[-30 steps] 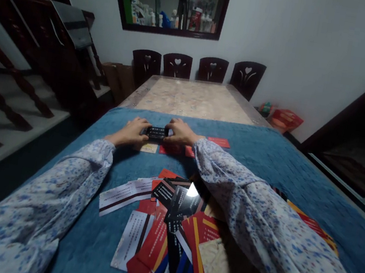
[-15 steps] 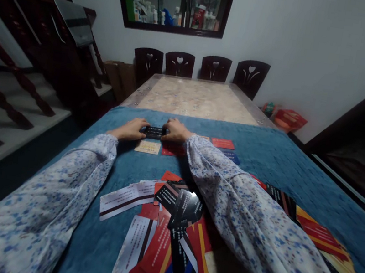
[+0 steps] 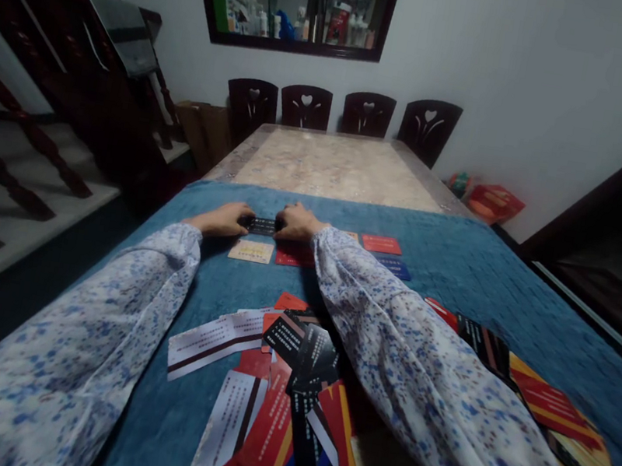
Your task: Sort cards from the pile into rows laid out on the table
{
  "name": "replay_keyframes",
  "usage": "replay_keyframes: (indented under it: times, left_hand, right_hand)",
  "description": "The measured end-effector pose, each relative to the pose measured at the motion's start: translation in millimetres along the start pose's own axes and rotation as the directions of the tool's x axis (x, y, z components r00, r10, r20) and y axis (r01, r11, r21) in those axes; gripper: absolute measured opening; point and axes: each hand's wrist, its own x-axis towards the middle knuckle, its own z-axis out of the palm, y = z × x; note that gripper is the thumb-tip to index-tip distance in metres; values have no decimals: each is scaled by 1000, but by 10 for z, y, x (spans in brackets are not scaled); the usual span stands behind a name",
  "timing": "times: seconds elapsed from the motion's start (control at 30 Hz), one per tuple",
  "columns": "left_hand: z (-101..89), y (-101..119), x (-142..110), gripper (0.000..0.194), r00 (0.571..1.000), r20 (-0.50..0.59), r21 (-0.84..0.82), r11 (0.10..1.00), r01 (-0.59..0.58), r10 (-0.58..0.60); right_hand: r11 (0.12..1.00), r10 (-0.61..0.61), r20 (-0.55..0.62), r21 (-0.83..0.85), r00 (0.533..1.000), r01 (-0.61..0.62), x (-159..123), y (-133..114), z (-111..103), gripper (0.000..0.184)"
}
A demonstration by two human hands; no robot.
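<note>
One black card, left hand, right hand pinching ends; blue card now shows beside sleeve.

The left sleeve and the right sleeve match: long, loose and pale, a whitish ground with a faint lilac-grey cast in the dim light. Small irregular flecks are scattered over both, mostly blue, with some darker, purplish-brown ones between them. The cloth looks soft and rumples into many creases along its length, with deeper folds low on the left one. At the left cuff and the right cuff it gathers in close, puffing out a little just behind. Beyond these, the left hand and right hand are bare
</note>
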Motion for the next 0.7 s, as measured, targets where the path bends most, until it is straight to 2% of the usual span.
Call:
replay_keyframes:
  times: [0.3,0.5,0.7]
  left_hand:
    - [-19,13,44,57,1000,18,3,1000,4,-4]
    - [-17,77,85,46,997,76,69,998,6,-11]
    - [11,100,61,47,999,54,100,995,-1,-4]
  right_hand:
    - [1000,-8,-7,-21,1000,7,39,5,18,46]
    - [1000,4,-5,-8,1000,-4,34,-5,24,45]
    - [1000,7,5,3,1000,-7,16,-25,2,44]
